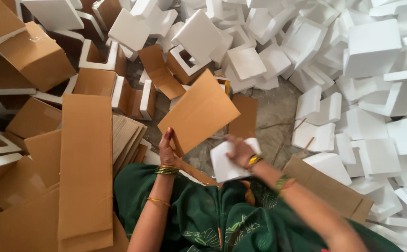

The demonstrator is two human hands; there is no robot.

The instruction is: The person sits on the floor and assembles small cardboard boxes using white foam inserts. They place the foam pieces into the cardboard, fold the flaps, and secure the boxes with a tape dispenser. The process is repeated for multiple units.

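My left hand (pixel 167 149) grips the lower corner of a brown cardboard sheet (pixel 198 112), held up and tilted over my lap. My right hand (pixel 238 150) holds a white foam block (pixel 226 163) just to the right of that sheet, close to its lower edge. Both wrists carry bangles. My green patterned garment (pixel 203 214) fills the bottom of the view. The right hand is slightly blurred.
A tall stack of flat cardboard strips (pixel 85 163) lies at my left. Cardboard pieces fitted with white foam (pixel 128 95) are heaped at the upper left. A big pile of loose white foam blocks (pixel 371 93) covers the right and top. Bare concrete floor (pixel 273 116) shows in the middle.
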